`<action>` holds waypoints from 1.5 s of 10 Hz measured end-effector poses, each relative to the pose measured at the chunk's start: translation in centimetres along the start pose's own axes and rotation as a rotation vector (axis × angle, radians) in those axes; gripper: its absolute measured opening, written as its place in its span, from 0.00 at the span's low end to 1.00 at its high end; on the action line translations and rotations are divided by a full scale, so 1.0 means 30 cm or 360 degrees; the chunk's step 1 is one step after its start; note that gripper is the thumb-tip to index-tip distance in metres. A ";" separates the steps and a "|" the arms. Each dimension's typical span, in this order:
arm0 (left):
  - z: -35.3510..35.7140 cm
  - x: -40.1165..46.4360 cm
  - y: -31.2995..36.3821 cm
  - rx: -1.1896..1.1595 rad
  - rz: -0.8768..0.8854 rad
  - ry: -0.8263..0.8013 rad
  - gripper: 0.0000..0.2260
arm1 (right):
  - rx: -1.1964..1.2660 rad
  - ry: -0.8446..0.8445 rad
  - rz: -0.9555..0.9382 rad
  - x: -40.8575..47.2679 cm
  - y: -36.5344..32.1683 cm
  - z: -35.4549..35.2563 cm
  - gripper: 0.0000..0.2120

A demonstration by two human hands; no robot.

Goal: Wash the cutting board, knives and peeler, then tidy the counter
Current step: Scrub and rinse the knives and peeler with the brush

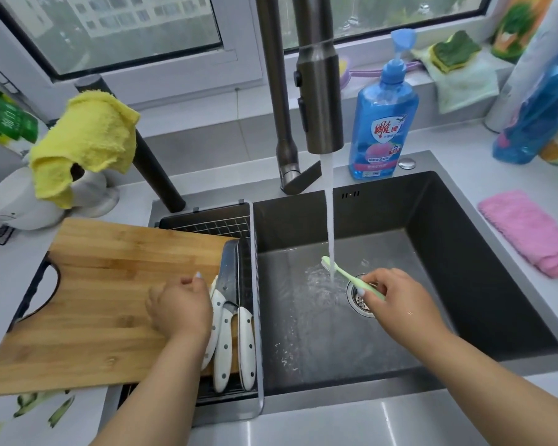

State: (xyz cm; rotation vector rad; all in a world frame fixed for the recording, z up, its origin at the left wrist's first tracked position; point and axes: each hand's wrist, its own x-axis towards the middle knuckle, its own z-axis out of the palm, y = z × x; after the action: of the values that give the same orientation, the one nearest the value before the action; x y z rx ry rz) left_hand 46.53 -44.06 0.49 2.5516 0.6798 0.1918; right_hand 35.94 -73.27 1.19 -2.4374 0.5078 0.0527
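A wooden cutting board [110, 300] lies across the drying rack [207, 225] at the sink's left side. Several white-handled knives [223, 344] lie along the board's right edge, with a broad steel blade [227, 272] pointing away from me. My left hand [179, 305] rests there with its fingers curled over the leftmost white handle [216, 309]; the grip itself is hidden. My right hand [397, 297] pinches a pale green toothbrush [345, 273] over the drain [360, 302]. Its bristled head sits in the running water [329, 220]. I cannot pick out the peeler.
The dark sink [464, 284] is wet. A blue dish soap bottle [384, 123] stands behind it beside the tap [319, 91]. A pink cloth [535, 233] lies on the right counter. A yellow cloth [84, 140] hangs at the left. Green peelings [42, 410] litter the near-left counter.
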 end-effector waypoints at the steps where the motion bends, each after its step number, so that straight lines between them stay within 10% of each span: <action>1: 0.001 -0.079 0.122 -0.0390 0.0233 -0.0049 0.08 | 0.0012 0.0020 0.0025 0.004 0.014 -0.017 0.04; 3: 0.123 -0.254 0.352 -0.0479 0.0538 -0.0766 0.10 | 0.0063 0.0077 0.0133 0.009 0.078 -0.062 0.05; 8: 0.678 -0.507 0.496 -0.0155 0.0254 -0.1901 0.13 | -0.0027 0.0157 0.0451 0.088 0.357 -0.137 0.07; 12: 0.978 -0.606 0.520 0.0291 0.0334 -0.2118 0.20 | 0.0062 0.0231 0.0445 0.165 0.449 -0.140 0.07; 15: 0.907 -0.590 0.543 0.0110 0.0145 -0.1752 0.13 | 0.0087 0.0178 0.0442 0.164 0.457 -0.141 0.06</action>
State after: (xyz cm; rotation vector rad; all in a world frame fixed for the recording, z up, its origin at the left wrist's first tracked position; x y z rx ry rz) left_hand 45.12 -76.72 -15.36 2.2529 0.1215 -1.1287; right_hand 35.04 -87.37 -4.27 -2.3102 0.8841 0.0186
